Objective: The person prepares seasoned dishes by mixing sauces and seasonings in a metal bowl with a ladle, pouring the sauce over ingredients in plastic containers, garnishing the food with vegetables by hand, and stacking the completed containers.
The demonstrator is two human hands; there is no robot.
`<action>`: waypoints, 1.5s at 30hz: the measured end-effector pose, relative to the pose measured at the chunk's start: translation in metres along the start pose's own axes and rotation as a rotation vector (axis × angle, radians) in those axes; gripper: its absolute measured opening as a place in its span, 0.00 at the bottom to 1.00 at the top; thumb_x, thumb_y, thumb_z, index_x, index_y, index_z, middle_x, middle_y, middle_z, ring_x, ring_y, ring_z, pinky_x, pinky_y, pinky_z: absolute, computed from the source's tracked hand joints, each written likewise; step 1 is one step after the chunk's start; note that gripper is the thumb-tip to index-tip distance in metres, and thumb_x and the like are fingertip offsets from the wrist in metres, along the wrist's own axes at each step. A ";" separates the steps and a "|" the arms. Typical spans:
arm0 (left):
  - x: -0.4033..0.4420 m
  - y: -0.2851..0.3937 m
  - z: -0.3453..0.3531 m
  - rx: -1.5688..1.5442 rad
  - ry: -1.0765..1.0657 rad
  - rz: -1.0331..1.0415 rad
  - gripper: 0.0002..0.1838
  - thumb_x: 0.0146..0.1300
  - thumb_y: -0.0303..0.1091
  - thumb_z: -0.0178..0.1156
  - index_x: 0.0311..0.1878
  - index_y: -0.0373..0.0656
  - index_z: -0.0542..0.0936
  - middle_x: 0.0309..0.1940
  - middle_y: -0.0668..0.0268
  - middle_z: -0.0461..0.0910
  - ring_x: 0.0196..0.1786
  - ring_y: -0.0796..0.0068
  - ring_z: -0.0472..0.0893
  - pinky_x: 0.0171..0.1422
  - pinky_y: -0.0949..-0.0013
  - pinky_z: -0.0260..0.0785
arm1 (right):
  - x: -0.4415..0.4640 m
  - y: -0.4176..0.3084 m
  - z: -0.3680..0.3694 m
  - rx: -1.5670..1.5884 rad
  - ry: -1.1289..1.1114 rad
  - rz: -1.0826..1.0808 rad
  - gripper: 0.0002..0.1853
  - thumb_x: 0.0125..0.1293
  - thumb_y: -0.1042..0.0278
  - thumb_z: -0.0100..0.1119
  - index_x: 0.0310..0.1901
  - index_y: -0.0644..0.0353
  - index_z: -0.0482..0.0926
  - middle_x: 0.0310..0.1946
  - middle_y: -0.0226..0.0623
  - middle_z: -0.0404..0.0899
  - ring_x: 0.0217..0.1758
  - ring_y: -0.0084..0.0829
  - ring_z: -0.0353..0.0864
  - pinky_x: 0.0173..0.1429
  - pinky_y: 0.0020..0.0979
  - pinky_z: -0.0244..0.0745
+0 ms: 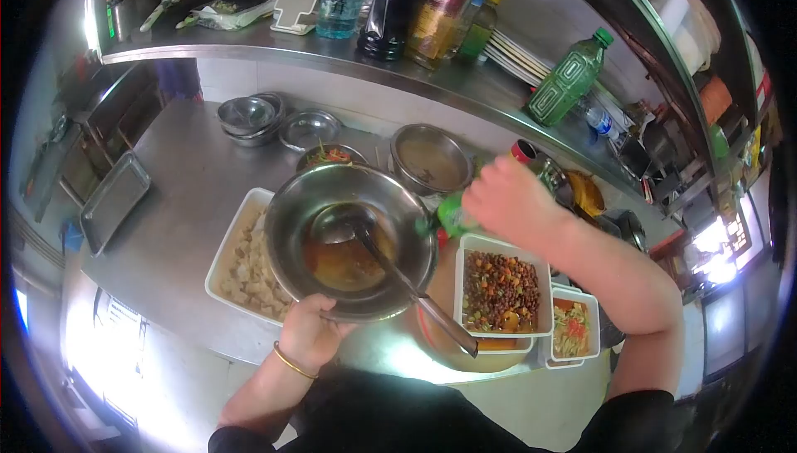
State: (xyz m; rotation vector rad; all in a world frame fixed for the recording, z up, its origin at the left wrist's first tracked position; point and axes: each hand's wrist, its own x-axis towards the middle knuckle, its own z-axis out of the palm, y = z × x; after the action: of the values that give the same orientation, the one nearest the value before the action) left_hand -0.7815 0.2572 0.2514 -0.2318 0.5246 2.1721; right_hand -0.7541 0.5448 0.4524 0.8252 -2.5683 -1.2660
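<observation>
My left hand [311, 333] grips the near rim of a wide steel mixing bowl [286, 237], thumb over the edge. A pool of brownish liquid [344, 266] lies in the bowl. A steel ladle [390, 266] rests inside, its bowl in the liquid and its long handle reaching over the near right rim. My right hand [510, 204] is closed around a green bottle [452, 214], which is tilted with its blurred end towards the bowl's right rim. Whether anything flows from it I cannot make out. Behind that hand shows a red cap [522, 151].
White tubs hold pale chunks [253, 279], a bean-like mix [502, 291] and shredded food [573, 328]. Steel bowls [430, 158] stand along the back. Overhead, a shelf [282, 48] carries bottles, including a green plastic bottle [571, 78]. A metal tray [114, 204] is at left.
</observation>
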 end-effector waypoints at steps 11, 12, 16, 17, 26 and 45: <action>-0.003 0.004 0.013 -0.006 0.009 -0.042 0.29 0.62 0.26 0.41 0.66 0.22 0.58 0.63 0.41 0.68 0.64 0.42 0.71 0.71 0.43 0.66 | -0.019 0.008 0.001 0.076 0.026 0.078 0.10 0.45 0.62 0.64 0.31 0.50 0.76 0.27 0.24 0.75 0.34 0.28 0.74 0.44 0.31 0.66; -0.004 0.006 0.013 -0.017 0.004 -0.040 0.29 0.62 0.26 0.41 0.66 0.23 0.58 0.63 0.41 0.68 0.65 0.42 0.71 0.71 0.43 0.66 | -0.025 0.010 0.006 0.138 -0.004 0.122 0.12 0.45 0.62 0.66 0.32 0.51 0.76 0.28 0.26 0.75 0.35 0.30 0.75 0.44 0.33 0.67; -0.015 0.013 0.022 -0.055 -0.043 -0.031 0.31 0.60 0.26 0.43 0.68 0.24 0.57 0.64 0.40 0.67 0.65 0.41 0.71 0.71 0.42 0.66 | -0.038 0.005 0.011 0.657 -0.211 0.462 0.17 0.51 0.62 0.69 0.42 0.56 0.78 0.36 0.34 0.80 0.43 0.35 0.79 0.51 0.39 0.71; -0.016 0.016 0.024 -0.041 -0.071 -0.029 0.30 0.62 0.26 0.42 0.68 0.24 0.57 0.65 0.41 0.66 0.66 0.42 0.70 0.71 0.42 0.65 | -0.040 0.000 0.008 0.864 -0.289 0.584 0.17 0.55 0.63 0.68 0.46 0.57 0.79 0.39 0.35 0.81 0.47 0.36 0.80 0.55 0.41 0.72; -0.029 0.029 0.036 -0.043 -0.122 0.008 0.30 0.63 0.26 0.41 0.69 0.28 0.57 0.68 0.44 0.63 0.70 0.43 0.66 0.71 0.41 0.63 | 0.028 0.128 0.015 1.628 1.135 1.088 0.27 0.55 0.66 0.72 0.54 0.69 0.73 0.48 0.43 0.80 0.50 0.32 0.80 0.56 0.33 0.74; -0.059 0.029 -0.030 -0.193 -0.052 0.063 0.27 0.53 0.21 0.58 0.61 0.34 0.72 0.57 0.53 0.79 0.56 0.55 0.80 0.56 0.56 0.78 | 0.190 0.121 0.079 1.225 1.194 1.288 0.24 0.50 0.61 0.72 0.47 0.62 0.75 0.38 0.44 0.83 0.43 0.42 0.84 0.52 0.38 0.75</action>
State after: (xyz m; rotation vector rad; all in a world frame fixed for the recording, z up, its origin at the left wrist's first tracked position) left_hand -0.7693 0.1860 0.2530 -0.2657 0.2964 2.2854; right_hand -0.9914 0.5546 0.4776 -0.1737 -1.7336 0.9630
